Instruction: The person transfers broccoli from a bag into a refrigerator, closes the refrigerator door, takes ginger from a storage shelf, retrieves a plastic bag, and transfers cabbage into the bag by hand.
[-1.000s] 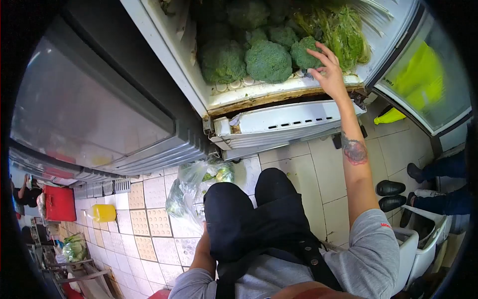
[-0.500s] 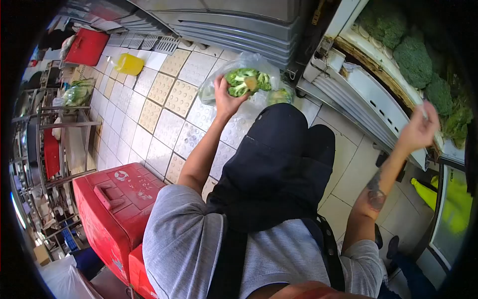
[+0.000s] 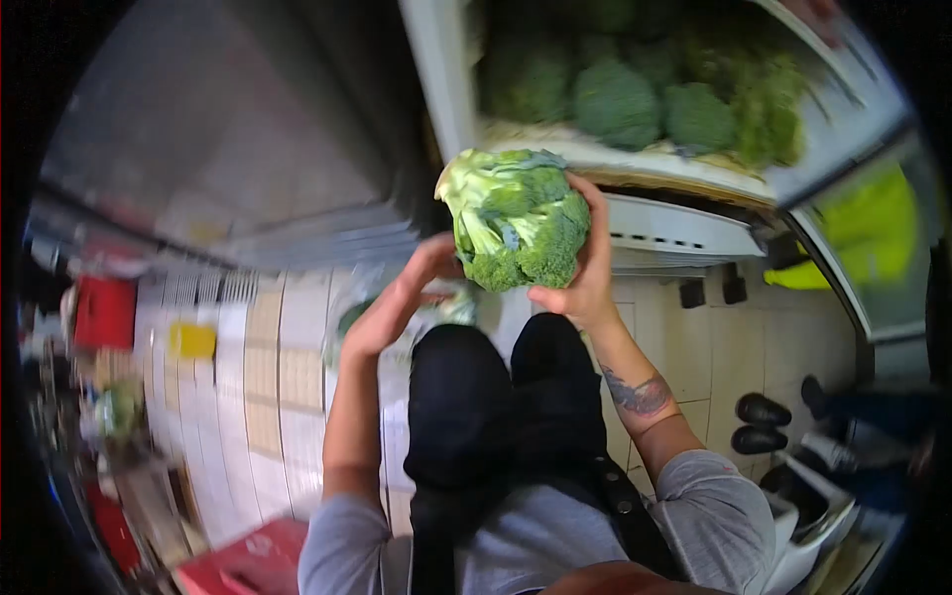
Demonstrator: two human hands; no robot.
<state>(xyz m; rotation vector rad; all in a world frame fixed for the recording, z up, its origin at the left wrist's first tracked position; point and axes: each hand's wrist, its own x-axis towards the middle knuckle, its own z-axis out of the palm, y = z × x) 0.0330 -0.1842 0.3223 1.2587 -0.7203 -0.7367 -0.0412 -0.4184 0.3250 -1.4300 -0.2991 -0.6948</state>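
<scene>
A large green broccoli head [image 3: 521,218] is held up in front of the knees, its pale cut stem pointing left. My right hand [image 3: 585,263] is wrapped round its right side. Close to its lower left side is my left hand [image 3: 402,293], fingers apart and slightly curved; whether the fingertips touch the broccoli is hard to tell. Below and behind the left hand, a clear plastic bag [image 3: 349,317] with green pieces in it lies on the tiled floor, partly hidden by the hand and knee.
More broccoli heads [image 3: 615,104] and leafy greens [image 3: 772,114] fill an open white refrigerator [image 3: 684,223] ahead. A grey metal cabinet [image 3: 228,119] stands at upper left. Yellow container [image 3: 192,340] and red box [image 3: 248,560] are left. Another person's leg [image 3: 873,409] shows at right.
My right hand has come in from the right and now holds a broccoli head. My left hand has left the bag and risen beside the broccoli. The view has turned toward the refrigerator.
</scene>
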